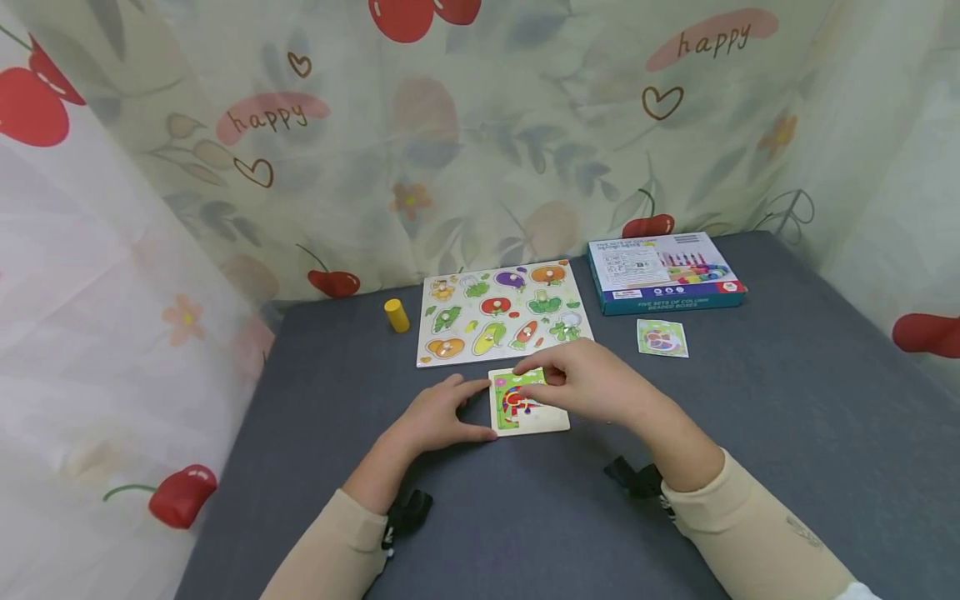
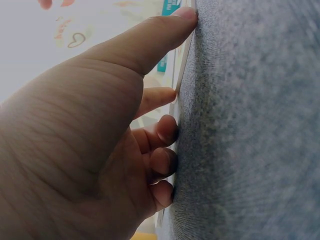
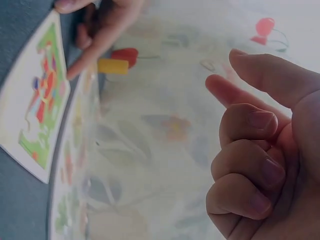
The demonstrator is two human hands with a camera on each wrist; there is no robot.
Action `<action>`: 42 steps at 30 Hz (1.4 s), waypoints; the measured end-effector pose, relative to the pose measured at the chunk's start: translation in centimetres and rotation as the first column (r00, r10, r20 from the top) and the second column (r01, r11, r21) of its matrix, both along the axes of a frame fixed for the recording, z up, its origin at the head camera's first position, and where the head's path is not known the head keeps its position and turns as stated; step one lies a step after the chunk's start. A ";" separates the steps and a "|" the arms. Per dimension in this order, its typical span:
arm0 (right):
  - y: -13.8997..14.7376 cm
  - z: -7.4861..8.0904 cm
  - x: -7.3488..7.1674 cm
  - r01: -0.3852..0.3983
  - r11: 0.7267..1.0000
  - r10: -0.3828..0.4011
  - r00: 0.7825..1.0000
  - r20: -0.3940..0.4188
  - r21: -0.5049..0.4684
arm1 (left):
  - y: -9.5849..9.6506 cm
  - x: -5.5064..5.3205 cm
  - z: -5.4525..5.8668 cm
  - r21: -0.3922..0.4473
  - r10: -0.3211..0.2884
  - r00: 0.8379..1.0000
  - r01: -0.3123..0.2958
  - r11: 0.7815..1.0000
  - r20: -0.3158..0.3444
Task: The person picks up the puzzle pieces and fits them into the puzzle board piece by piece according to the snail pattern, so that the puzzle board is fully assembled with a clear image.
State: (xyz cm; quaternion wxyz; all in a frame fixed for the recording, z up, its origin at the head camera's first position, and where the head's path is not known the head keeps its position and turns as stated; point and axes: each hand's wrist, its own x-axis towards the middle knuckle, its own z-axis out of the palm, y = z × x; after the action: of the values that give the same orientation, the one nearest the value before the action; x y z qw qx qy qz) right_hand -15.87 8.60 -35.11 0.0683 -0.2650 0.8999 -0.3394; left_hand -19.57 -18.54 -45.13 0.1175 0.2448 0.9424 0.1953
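Note:
A small square wooden picture board point(image 1: 531, 423) lies flat on the table, with a green, red and blue picture and a bare pale area at its lower right. My left hand point(image 1: 435, 417) touches its left edge with thumb and index finger nearly straight; in the left wrist view the other fingers point(image 2: 162, 162) are bent. My right hand point(image 1: 592, 383) is over the board's upper right and hides part of it. In the right wrist view, the right hand point(image 3: 260, 160) has thumb and index extended and apart, the other fingers curled, with nothing visible between them.
Behind the board lies a larger vegetable puzzle board point(image 1: 468, 312). A yellow cylinder point(image 1: 397, 316) stands to its left. At right are a bead-set box point(image 1: 663, 271) and a small printed card point(image 1: 663, 339). A patterned curtain point(image 1: 480, 167) hangs along the table's back edge.

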 end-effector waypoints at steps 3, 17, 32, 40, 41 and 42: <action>0.7 0.7 0.2 0.026 1.000 -0.026 1.000 -0.004 -0.012 | 0.0 0.0 -0.1 -0.001 0.000 1.000 0.000 1.000 -0.001; 4.5 2.4 0.2 0.101 0.992 -0.099 0.995 0.029 -0.080 | 0.0 0.0 0.0 -0.002 -0.001 1.000 0.001 1.000 -0.001; 10.1 0.3 -2.7 0.066 0.990 -0.032 0.964 0.263 -0.121 | -0.1 0.1 -0.1 -0.006 -0.001 1.000 0.001 1.000 -0.013; 11.7 -1.8 -3.8 0.049 0.993 -0.004 0.922 0.387 -0.105 | 0.0 0.0 -0.2 -0.008 0.000 1.000 0.000 1.000 -0.012; 11.8 -2.1 -4.0 0.038 0.994 0.007 0.916 0.401 -0.103 | 0.0 0.0 -0.2 -0.008 -0.001 1.000 0.001 1.000 -0.014; 11.9 -2.5 -4.2 0.027 0.995 0.017 0.910 0.414 -0.100 | 0.0 0.0 -0.2 -0.008 -0.002 1.000 0.002 1.000 -0.016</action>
State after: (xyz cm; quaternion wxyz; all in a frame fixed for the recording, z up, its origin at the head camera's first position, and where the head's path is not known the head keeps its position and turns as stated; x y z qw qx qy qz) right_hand -20.07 20.54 -37.60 0.2427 -0.1877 0.8469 -0.4344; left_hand -19.60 -18.53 -45.35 0.1112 0.2468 0.9438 0.1895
